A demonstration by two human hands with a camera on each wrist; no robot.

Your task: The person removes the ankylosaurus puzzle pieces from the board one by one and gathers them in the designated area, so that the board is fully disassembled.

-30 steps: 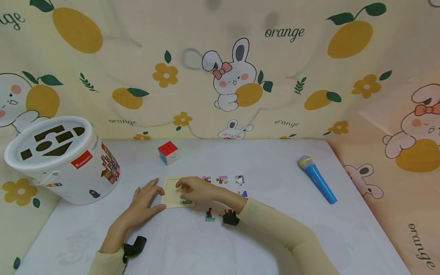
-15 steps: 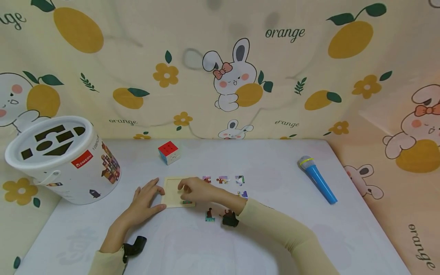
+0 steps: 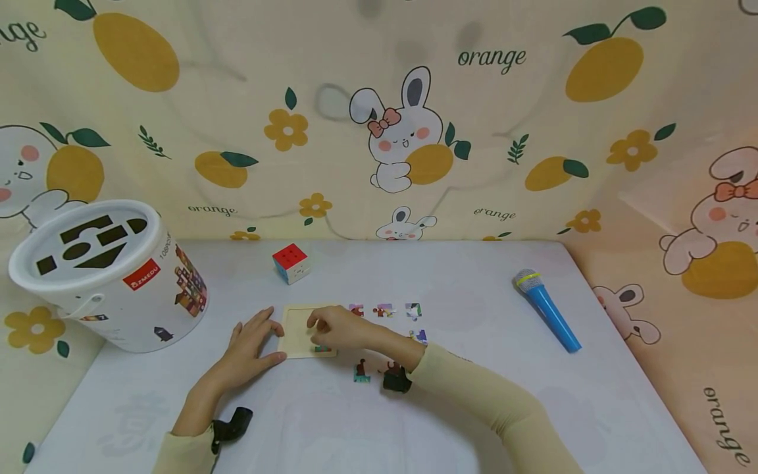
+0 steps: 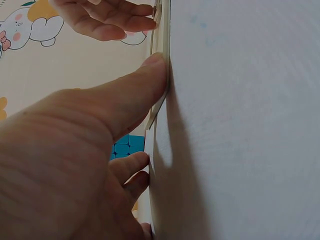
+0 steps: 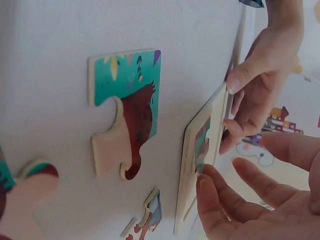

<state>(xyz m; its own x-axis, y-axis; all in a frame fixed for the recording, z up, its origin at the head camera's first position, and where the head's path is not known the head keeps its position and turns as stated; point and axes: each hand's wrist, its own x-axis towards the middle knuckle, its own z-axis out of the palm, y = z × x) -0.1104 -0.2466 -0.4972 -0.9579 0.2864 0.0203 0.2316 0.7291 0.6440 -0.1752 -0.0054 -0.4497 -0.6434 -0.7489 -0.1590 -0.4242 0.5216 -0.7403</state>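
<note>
A shallow wooden puzzle tray [image 3: 293,341] lies flat on the table in the head view. My left hand [image 3: 250,345] steadies it from the left, the thumb against its near corner and the index fingertip by the left edge. Over the tray is my right hand [image 3: 342,327]. In the right wrist view two of its fingertips touch a teal and brown puzzle piece [image 5: 201,147] lying inside the tray; the other fingers are spread apart from it. Loose puzzle pieces lie to the right, among them a teal and brown one [image 3: 362,372] and a purple one [image 3: 418,336].
More loose pieces, such as a white and green one [image 3: 413,309], lie behind the right forearm. A puzzle cube [image 3: 291,263] sits behind the tray. A white lidded bucket [image 3: 142,289] stands at the left, and a blue toy microphone [image 3: 547,309] lies at the right.
The right hand has shifted very slightly to the right over the tray, and its fingers have drawn in a little. The left hand and the tray have stayed in place.
</note>
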